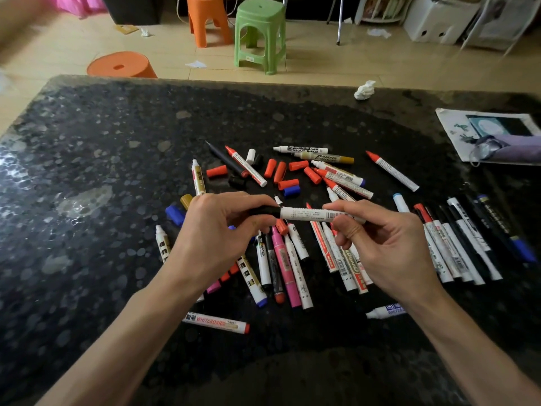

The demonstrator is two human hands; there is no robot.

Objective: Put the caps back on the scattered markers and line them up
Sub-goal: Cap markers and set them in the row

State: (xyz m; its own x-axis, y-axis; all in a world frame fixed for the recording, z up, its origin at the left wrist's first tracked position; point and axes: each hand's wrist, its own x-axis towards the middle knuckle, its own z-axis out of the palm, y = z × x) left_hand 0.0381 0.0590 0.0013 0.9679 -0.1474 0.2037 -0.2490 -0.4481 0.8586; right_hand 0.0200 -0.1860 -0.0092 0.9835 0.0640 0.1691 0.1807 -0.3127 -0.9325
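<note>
Above the scattered pile, left hand (216, 230) pinches the black cap (268, 211), right hand (383, 244) pinches the white marker (310, 214).

Soft light comes from the far left. Glare whitens the table (102, 136) at its left edge. A blurred shape (17, 22) fills the far left corner. Wide-angle distortion curves the edges; the near side is dim.

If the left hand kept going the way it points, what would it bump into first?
Probably the right hand, pinching the other end of the white marker that the left hand grips.
</note>
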